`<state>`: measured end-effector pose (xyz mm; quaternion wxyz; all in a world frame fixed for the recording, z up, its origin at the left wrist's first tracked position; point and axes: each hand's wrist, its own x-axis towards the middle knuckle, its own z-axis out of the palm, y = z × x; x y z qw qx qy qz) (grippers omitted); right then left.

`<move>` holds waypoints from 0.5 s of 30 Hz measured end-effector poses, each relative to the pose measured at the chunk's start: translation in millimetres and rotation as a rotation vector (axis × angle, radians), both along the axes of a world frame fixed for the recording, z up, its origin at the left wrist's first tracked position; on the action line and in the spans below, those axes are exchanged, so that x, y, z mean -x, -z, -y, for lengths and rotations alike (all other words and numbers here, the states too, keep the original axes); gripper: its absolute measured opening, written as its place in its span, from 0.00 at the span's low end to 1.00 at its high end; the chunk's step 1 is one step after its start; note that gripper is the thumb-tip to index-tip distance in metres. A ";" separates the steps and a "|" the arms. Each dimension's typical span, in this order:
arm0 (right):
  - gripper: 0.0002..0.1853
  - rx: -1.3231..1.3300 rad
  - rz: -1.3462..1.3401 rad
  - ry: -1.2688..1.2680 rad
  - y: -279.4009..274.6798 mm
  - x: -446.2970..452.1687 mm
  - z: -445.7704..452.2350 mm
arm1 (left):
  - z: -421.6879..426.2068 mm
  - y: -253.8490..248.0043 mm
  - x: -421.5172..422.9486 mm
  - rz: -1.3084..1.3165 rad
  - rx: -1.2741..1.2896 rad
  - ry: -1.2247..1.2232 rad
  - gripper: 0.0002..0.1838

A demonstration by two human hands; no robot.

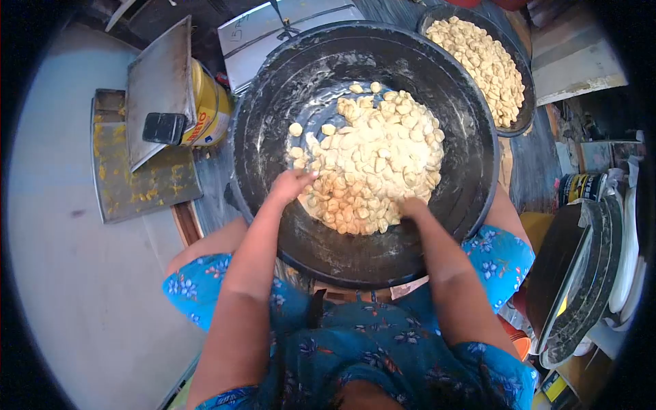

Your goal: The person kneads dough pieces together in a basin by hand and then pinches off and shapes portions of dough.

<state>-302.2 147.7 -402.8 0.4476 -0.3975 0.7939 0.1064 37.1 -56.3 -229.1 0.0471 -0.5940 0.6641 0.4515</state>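
A large round black basin (pixel 465 205) stands in front of me, between my bent legs. In it lies a heap of small pale dough pieces (pixel 389 137), dusted with white flour; the pieces at the near left look more orange, and a few lie apart toward the far side. At the heap's left edge, my left hand (pixel 294 186) touches the pieces, thumb apart from the fingers, which are partly hidden. My right hand (pixel 412 207) reaches into the near right of the heap, its fingers buried and blurred.
A second dark basin (pixel 529 102) full of similar pieces stands at the far right. Left are a yellow tin (pixel 208 102), a metal sheet (pixel 157 89) with a dark phone-like object (pixel 164 128), and a stained tray (pixel 147 178). Stacked trays and pans (pixel 588 273) crowd the right.
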 end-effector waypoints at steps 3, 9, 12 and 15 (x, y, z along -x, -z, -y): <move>0.47 -0.170 -0.236 0.299 -62.4 -96.5 0.2 | 21.7 131.8 -24.3 -0.248 -0.012 0.000 0.32; 0.41 0.235 0.713 0.285 -116.1 -224.3 58.0 | 56.5 152.9 -4.1 -0.008 0.156 -0.385 0.34; 0.31 0.137 0.584 0.353 -87.4 -149.3 41.7 | 7.5 141.3 32.8 0.331 0.325 -0.313 0.41; 0.33 0.003 0.222 0.403 -57.5 -39.9 -0.5 | -72.8 136.6 73.0 0.375 0.023 -0.273 0.48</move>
